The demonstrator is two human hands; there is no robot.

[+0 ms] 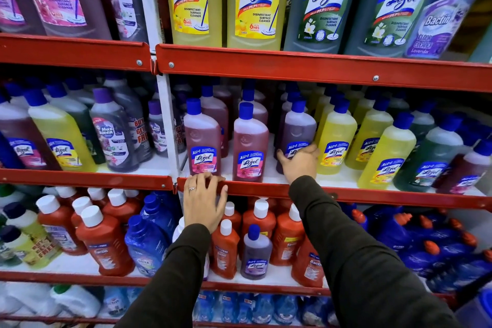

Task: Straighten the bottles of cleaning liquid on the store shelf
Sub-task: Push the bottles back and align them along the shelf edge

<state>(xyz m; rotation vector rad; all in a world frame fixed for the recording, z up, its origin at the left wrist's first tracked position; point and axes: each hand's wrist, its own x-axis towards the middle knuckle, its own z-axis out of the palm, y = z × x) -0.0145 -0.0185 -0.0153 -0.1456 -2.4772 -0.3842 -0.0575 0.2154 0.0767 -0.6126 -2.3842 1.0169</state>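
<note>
Red-edged store shelves (346,72) carry rows of cleaning liquid. On the middle shelf, a purple Lizol bottle (298,128) stands upright, the right hand (300,162) wrapped around its lower label. Two pink Lizol bottles (250,146) stand just left. Fingers spread, the left hand (205,200) rests on the shelf's front rail (372,196).

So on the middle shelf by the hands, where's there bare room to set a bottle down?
Bare white shelf shows between the second pink Lizol bottle and the purple bottle under the right hand, running back. A narrower strip lies between the two pink bottles. Right of the purple one, the yellow bottles stand packed close. The left hand rests on the red rail.
</note>
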